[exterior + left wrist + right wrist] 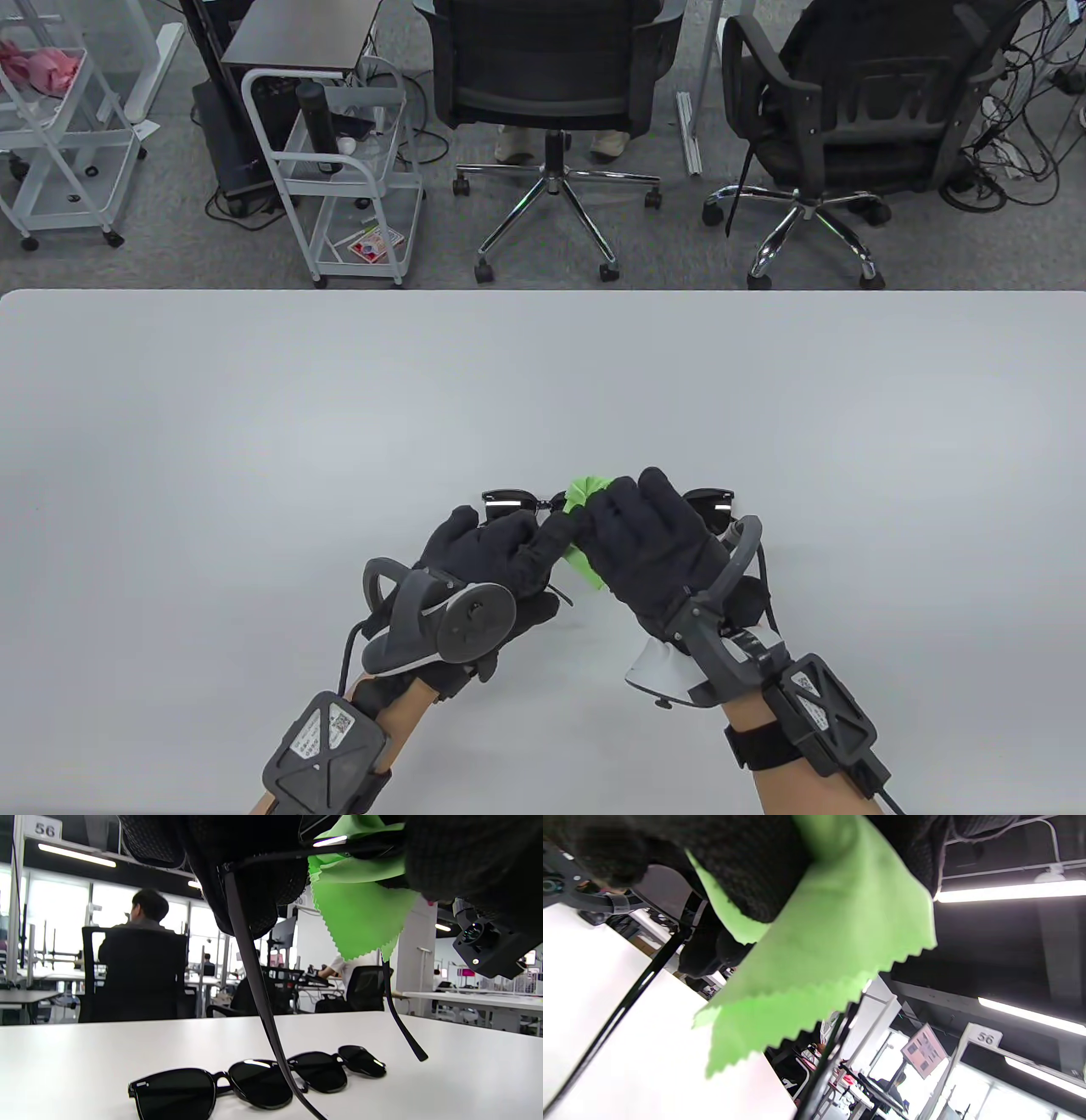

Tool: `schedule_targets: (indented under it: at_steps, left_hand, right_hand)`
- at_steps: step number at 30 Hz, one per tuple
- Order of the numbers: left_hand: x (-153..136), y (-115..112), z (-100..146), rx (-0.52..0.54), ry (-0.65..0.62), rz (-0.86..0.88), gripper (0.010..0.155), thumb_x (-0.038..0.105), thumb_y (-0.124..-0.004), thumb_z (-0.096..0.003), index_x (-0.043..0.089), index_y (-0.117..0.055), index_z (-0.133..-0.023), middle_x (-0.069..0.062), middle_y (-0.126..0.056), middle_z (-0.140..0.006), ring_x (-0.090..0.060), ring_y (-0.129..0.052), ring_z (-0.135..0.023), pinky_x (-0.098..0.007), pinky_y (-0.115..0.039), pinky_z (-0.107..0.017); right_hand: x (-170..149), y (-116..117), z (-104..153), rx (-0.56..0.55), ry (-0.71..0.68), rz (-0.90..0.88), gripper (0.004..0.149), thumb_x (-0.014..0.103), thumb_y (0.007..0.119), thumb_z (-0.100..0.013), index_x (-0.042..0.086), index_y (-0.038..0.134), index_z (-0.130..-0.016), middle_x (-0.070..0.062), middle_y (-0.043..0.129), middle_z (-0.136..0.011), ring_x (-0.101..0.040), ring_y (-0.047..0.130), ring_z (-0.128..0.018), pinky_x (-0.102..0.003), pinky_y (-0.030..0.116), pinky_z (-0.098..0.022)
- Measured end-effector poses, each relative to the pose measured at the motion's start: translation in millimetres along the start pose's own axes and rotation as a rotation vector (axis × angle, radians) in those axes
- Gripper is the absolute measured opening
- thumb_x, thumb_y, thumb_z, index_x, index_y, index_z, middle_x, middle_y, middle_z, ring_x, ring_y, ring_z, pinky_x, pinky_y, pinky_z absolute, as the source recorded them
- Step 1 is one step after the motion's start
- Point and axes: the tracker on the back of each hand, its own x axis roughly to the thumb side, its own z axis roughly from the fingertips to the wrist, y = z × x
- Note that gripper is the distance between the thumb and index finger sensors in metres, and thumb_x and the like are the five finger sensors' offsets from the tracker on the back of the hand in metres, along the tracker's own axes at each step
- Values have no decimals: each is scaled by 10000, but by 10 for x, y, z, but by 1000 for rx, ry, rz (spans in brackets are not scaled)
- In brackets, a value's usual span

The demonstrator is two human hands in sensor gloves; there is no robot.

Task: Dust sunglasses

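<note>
A black pair of sunglasses (250,976) is held above the white table (254,407), its two temple arms hanging down; one arm also shows in the right wrist view (619,1010). My left hand (509,543) grips its frame. My right hand (632,518) pinches a green cloth (587,492) and presses it on the frame by the left fingers. The cloth hangs below the fingers in both wrist views (360,912) (818,963). In the table view the hands hide most of the held pair.
Two more black pairs of sunglasses (212,1090) (335,1067) lie end to end on the table just beyond the hands. Dark lenses (512,504) (711,503) show past the hands; I cannot tell which pair they belong to. Office chairs (543,102) stand beyond the far edge.
</note>
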Motion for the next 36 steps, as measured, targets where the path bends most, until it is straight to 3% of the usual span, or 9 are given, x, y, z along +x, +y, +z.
schedule_targets:
  at_steps: [5, 8, 13, 15, 18, 21, 25, 31, 36]
  left_hand:
    - [-64, -15, 4, 49, 51, -73, 776, 686, -806, -297, 532, -500, -994, 99, -773, -1028, -132, -1028, -816, -485, -688, -759]
    - [-173, -42, -2, 59, 102, -93, 788, 686, -809, -297, 527, -494, -1002, 104, -766, -1030, -128, -1022, -821, -483, -687, -759]
    - [-263, -49, -5, 71, 152, -85, 792, 688, -807, -301, 522, -488, -1007, 102, -763, -1030, -131, -1022, -819, -481, -688, -755]
    - [-235, -47, -8, 74, 141, -87, 792, 688, -805, -302, 523, -485, -1007, 104, -761, -1031, -129, -1021, -820, -481, -688, -755]
    - [-155, -45, -5, 85, 107, -105, 792, 689, -805, -302, 528, -481, -1006, 108, -758, -1032, -126, -1018, -823, -478, -686, -757]
    - [-70, -42, -2, 98, 67, -122, 793, 692, -803, -301, 534, -474, -1005, 117, -752, -1033, -118, -1015, -826, -474, -685, -761]
    - [84, -65, 4, 103, 10, -174, 799, 692, -803, -301, 536, -459, -1005, 123, -742, -1039, -116, -1009, -833, -476, -675, -765]
    - [148, -64, 2, 131, -17, -262, 827, 677, -831, -301, 547, -413, -1003, 157, -711, -1048, -104, -982, -850, -483, -652, -772]
    - [69, -33, -22, 135, 16, -229, 900, 686, -864, -279, 481, -412, -1029, 205, -731, -1030, -76, -983, -855, -474, -653, -776]
  right_hand:
    - [-63, 71, -4, 120, 122, -106, 693, 319, 964, -411, 119, 671, -1006, -204, 621, -1070, -504, 558, -947, -714, 380, -618]
    - [-162, -9, 19, 79, 192, -104, 740, 309, 964, -405, 133, 616, -1034, -207, 576, -1087, -501, 560, -937, -696, 420, -622]
    - [-379, -63, 122, -28, 495, -246, 374, 350, 928, -432, 154, 956, -750, -83, 1020, -684, -305, 997, -543, -566, 784, -504]
    - [-430, 74, 180, 31, 664, -458, 395, 428, 895, -449, 140, 986, -705, -49, 1079, -542, -256, 1046, -403, -523, 855, -439]
    - [-429, 374, 295, 157, 938, -926, 528, 500, 799, -472, 72, 982, -721, -116, 1094, -565, -315, 1063, -413, -560, 848, -417]
    - [-361, 595, 446, 65, 1182, -1351, 587, 498, 810, -469, 17, 929, -784, -184, 1056, -661, -389, 1040, -506, -612, 802, -446]
    - [-248, 792, 530, 15, 1242, -1790, 528, 408, 886, -457, 56, 861, -850, -137, 1006, -755, -350, 1016, -608, -595, 783, -499]
    - [-241, 780, 540, -34, 1305, -1694, 432, 336, 987, -366, 115, 923, -732, -60, 1033, -621, -278, 1026, -500, -553, 801, -501]
    - [-270, 804, 523, -27, 1238, -1665, 418, 401, 843, -429, 113, 959, -708, -54, 1073, -581, -248, 1066, -457, -522, 831, -494]
